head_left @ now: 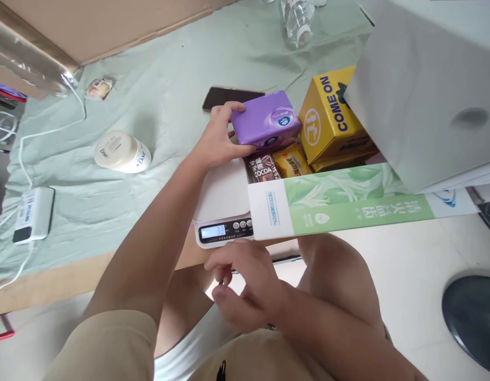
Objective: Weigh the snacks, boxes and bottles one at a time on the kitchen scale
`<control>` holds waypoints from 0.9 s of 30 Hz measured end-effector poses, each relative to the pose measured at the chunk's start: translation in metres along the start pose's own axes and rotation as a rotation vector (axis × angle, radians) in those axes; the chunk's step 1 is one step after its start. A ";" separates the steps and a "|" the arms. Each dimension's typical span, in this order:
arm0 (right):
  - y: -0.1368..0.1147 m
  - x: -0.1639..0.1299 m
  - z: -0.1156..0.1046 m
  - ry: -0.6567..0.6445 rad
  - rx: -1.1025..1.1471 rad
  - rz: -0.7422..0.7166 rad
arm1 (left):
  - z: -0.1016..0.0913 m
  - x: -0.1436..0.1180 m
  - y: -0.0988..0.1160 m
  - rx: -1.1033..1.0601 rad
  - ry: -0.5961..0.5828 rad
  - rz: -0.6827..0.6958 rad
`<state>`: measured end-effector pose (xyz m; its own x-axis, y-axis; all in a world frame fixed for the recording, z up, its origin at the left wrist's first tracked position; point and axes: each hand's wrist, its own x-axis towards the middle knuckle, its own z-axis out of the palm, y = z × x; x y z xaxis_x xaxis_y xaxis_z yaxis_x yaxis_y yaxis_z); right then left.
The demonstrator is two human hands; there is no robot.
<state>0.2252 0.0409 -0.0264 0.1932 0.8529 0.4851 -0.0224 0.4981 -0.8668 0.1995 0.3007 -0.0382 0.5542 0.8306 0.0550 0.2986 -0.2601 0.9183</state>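
Observation:
My left hand (219,135) grips the near-left end of a purple tissue pack (264,119), thumb below and fingers above. The pack rests over a white kitchen scale (223,193) and snack packets. Below it show a brown cocoa packet (264,168) and a yellow snack packet (292,160). The scale's display (213,232) is lit with digits. My right hand (247,283) is curled above my lap, just in front of the scale; a small dark spot shows between thumb and fingers, too small to name. A long green-and-white toothpaste box (348,201) lies beside the scale.
A yellow box (328,116) stands right of the pack, under white sheets (427,95). A phone (225,97) lies behind. Leftward are a Dove jar (121,152), a wrapped snack (99,88) and a corded white device (34,214). A plastic bottle (298,24) lies at the back.

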 end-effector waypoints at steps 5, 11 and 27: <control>0.005 0.006 0.009 -0.013 0.040 0.045 | -0.023 -0.035 0.018 0.031 0.072 0.054; 0.012 0.010 0.025 0.018 0.078 0.157 | -0.072 -0.144 0.024 -0.179 0.461 0.006; 0.060 0.109 0.134 -0.183 -0.621 0.198 | -0.137 -0.205 -0.004 -0.842 0.801 -0.209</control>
<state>0.1132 0.1846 -0.0096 0.0730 0.9588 0.2747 0.5379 0.1941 -0.8204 -0.0222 0.1988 0.0002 -0.1799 0.9685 -0.1722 -0.4466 0.0755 0.8915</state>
